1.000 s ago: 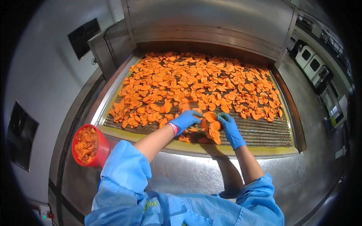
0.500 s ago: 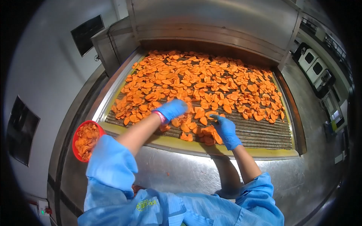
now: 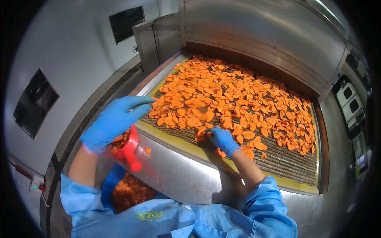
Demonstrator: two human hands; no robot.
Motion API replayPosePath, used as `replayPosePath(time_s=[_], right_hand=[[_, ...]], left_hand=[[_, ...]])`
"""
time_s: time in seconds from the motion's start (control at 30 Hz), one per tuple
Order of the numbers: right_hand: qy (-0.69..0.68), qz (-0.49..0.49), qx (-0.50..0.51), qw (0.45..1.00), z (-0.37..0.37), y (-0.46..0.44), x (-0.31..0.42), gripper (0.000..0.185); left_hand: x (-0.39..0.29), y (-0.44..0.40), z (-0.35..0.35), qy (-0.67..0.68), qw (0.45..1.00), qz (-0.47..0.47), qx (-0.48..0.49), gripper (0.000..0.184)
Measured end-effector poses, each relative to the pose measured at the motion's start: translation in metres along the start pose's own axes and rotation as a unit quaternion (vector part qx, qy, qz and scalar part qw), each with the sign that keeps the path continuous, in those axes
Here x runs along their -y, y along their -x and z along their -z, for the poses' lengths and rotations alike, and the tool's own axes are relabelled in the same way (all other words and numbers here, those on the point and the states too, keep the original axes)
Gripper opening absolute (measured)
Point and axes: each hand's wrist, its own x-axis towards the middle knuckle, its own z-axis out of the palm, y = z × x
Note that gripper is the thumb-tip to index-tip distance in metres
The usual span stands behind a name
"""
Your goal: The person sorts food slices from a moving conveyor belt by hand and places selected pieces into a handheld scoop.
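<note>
Orange slices (image 3: 206,83) lie scattered over a ribbed metal mesh belt (image 3: 291,168). My left hand (image 3: 117,119), in a blue glove, is raised above a red container (image 3: 129,146) of orange pieces, its fingers apart and nothing seen between them. The hand hides part of that container. Near the belt's front edge, my right hand (image 3: 222,139), also gloved in blue, has its fingertips at some slices; whether it grips one is unclear. A loose orange piece (image 3: 148,150) shows just right of the red container.
Below the red container is a blue bin (image 3: 109,186) holding orange pieces. A yellow strip (image 3: 174,140) and a steel ledge (image 3: 178,170) border the belt's front. Behind the belt rises a metal hood (image 3: 258,35). White machinery (image 3: 349,101) stands at the far right.
The view has turned left, bringing the blue bin into sight. My left hand has moved from the slices to above the red container. My right hand has moved left along the belt's front.
</note>
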Motion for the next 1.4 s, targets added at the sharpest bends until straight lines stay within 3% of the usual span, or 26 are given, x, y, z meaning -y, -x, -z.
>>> replayPosePath(time_s=[0.07,0.13,0.23,0.27,0.33,0.37,0.43,0.47,0.53,0.57,0.6,0.67,0.73,0.8,0.83,0.87,0.93,1.0,1.03,1.1,1.17,1.27,1.3,1.33,1.4], right_hand=[[0.06,-0.056,0.118,0.99,0.018,-0.005,0.012,0.024],[0.075,-0.087,0.108,0.987,0.026,-0.019,0.022,0.029],[0.01,0.101,0.014,0.995,-0.004,-0.035,0.018,0.029],[0.024,0.019,0.208,0.978,-0.013,-0.046,0.017,0.025],[0.04,0.11,0.095,0.989,-0.031,-0.047,0.016,0.021],[0.044,0.122,0.098,0.987,-0.029,-0.053,0.028,0.021],[-0.057,0.031,0.06,0.996,-0.021,-0.057,0.042,0.02],[-0.107,-0.025,0.074,0.991,-0.013,-0.061,0.05,0.022],[-0.099,-0.012,0.106,0.989,-0.017,-0.066,0.039,0.024],[0.033,0.032,0.136,0.99,-0.02,-0.071,0.03,0.029],[0.072,-0.001,0.153,0.986,-0.022,-0.079,0.028,0.028],[-0.036,-0.04,0.086,0.995,-0.022,-0.088,0.025,0.024],[-0.03,-0.026,-0.012,0.999,-0.024,-0.103,0.024,0.02],[-0.012,-0.064,-0.014,0.998,-0.031,-0.123,0.02,0.024],[-0.013,-0.065,-0.013,0.998,-0.037,-0.124,0.02,0.024],[-0.022,-0.072,-0.003,0.997,-0.041,-0.127,0.021,0.026],[-0.03,-0.072,0.009,0.997,-0.05,-0.136,0.024,0.027],[0.066,-0.032,0.042,0.996,-0.065,-0.142,0.032,0.028],[0.084,0.004,-0.012,0.996,-0.072,-0.142,0.035,0.024],[0.087,0.009,0.057,0.995,-0.056,-0.138,0.055,0.026],[0.117,0.009,0.182,0.976,-0.037,-0.135,0.074,0.034],[0.078,0.033,0.205,0.975,-0.016,-0.13,0.083,0.04],[0.055,-0.027,0.221,0.973,-0.009,-0.137,0.09,0.045],[0.055,-0.027,0.217,0.974,-0.017,-0.141,0.086,0.045],[0.046,0.031,0.078,0.995,-0.037,-0.152,0.082,0.048]], left_hand=[[0.033,0.03,0.014,0.022,0.999,0.028,-0.038,0.032],[0.068,0.055,0.023,0.041,0.995,0.051,-0.079,0.031],[0.102,0.089,0.016,0.136,0.974,0.095,-0.153,0.029],[0.113,0.1,0.012,0.113,0.974,0.097,-0.174,0.028],[0.109,0.122,0.008,0.059,0.966,0.129,-0.214,0.027],[0.106,0.133,0.008,0.073,0.96,0.123,-0.242,0.026],[0.112,0.154,0.006,0.029,0.954,0.117,-0.275,0.026],[0.119,0.165,0.008,-0.017,0.95,0.105,-0.293,0.026],[0.141,0.181,0.005,-0.05,0.945,0.104,-0.305,0.028],[0.149,0.189,0.004,-0.037,0.941,0.127,-0.313,0.028],[0.155,0.195,0.002,-0.027,0.935,0.147,-0.322,0.029],[0.166,0.212,-0.014,-0.009,0.938,0.106,-0.33,0.03],[0.164,0.22,-0.029,0.21,0.941,0.145,-0.22,0.03],[0.15,0.217,-0.049,0.187,0.936,0.244,-0.17,0.024],[0.153,0.22,-0.07,0.209,0.931,0.222,-0.2,0.02],[0.15,0.217,-0.078,0.2,0.941,0.221,-0.162,0.018],[0.147,0.203,-0.106,0.073,0.974,0.125,-0.172,0.02],[0.129,0.182,-0.122,-0.019,0.985,0.08,-0.15,0.025],[0.131,0.174,-0.133,-0.054,0.987,0.111,-0.1,0.027],[0.145,0.157,-0.157,-0.085,0.985,0.146,-0.047,0.03],[0.158,0.138,-0.176,-0.289,0.94,0.001,-0.181,0.041],[0.161,0.112,-0.182,-0.344,0.918,0.039,-0.192,0.046],[0.163,0.105,-0.184,-0.344,0.918,0.036,-0.194,0.046],[0.167,0.099,-0.184,-0.358,0.913,0.045,-0.187,0.045],[0.176,0.088,-0.189,-0.375,0.907,0.053,-0.182,0.044]])
